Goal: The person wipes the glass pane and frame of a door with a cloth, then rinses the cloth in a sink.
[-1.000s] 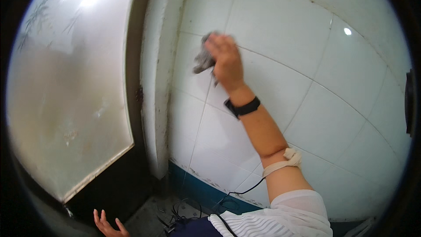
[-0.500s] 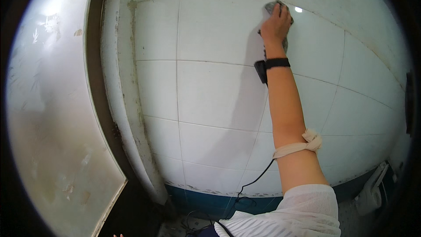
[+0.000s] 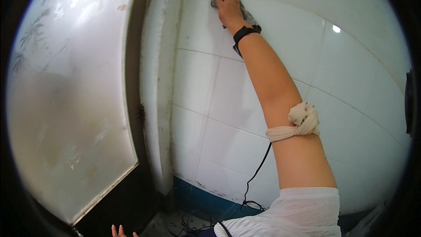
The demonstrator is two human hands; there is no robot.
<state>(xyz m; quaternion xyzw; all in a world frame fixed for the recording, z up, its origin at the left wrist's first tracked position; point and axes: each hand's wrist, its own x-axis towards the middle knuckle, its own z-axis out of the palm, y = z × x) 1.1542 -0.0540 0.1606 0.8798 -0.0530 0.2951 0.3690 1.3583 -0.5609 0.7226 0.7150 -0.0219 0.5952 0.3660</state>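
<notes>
High up on the white tiled wall [image 3: 232, 136], my right hand [image 3: 230, 11] presses a dark grey patterned cloth [image 3: 250, 18] against the tiles, close to their top edge. The fingers lie over the cloth, and one end of it hangs below the hand beside the wrist. My right arm is stretched up, with a black band [image 3: 244, 34] round the wrist and a knotted beige cloth strip [image 3: 302, 125] near the elbow. Only the fingertips of my left hand [image 3: 120, 231] show at the lower edge, apart and holding nothing visible.
A frosted door panel [image 3: 74, 105] with a dark frame [image 3: 133, 92] stands at the left, beside a stained white wall edge [image 3: 155, 105]. A black cable [image 3: 258, 171] runs down from my arm to loose coils near the floor. Blue-green tiles [image 3: 201, 197] line the wall's foot.
My right hand has swept the cloth leftward along the top of the tiles, toward the corner by the door. More of my left fingertips shows, and the view has shifted.
</notes>
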